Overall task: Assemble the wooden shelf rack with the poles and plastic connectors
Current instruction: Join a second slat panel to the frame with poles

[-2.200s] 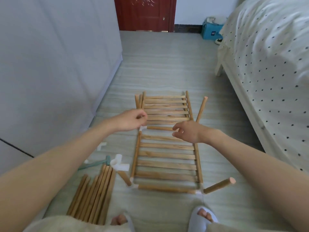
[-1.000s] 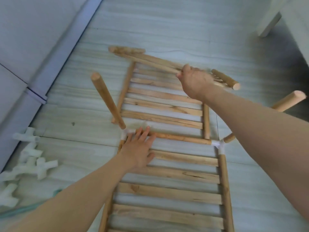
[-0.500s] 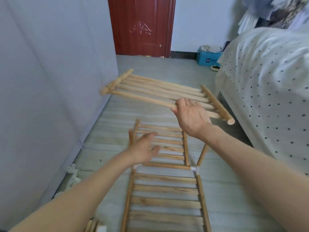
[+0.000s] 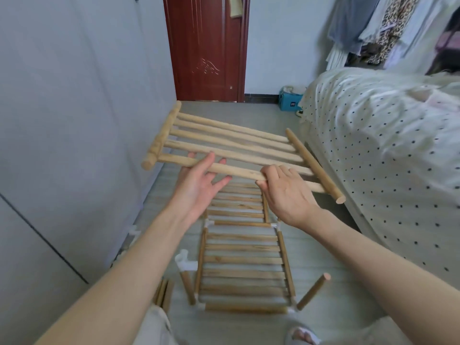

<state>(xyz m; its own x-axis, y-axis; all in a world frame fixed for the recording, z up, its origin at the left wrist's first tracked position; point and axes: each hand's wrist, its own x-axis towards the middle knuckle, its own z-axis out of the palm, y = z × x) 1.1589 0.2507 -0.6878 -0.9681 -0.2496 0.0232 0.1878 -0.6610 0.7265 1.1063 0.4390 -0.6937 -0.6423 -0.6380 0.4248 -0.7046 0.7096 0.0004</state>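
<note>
Right hand [image 4: 286,192] at 3 o'clock, fingers curled over nearest rail of raised slatted shelf panel [image 4: 234,143]. Left hand [image 4: 199,183] at 9, palm up, fingers extended beneath, apparently touching.

Left hand [image 4: 199,185] fingers partly hidden under wooden panel [image 4: 231,148]; floor rack [image 4: 242,265] far end covered by both hands; loose poles [image 4: 163,292] mostly behind forearm.

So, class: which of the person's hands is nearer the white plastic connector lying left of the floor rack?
Left. The left hand is above the white connector; the right hand is farther right.
</note>
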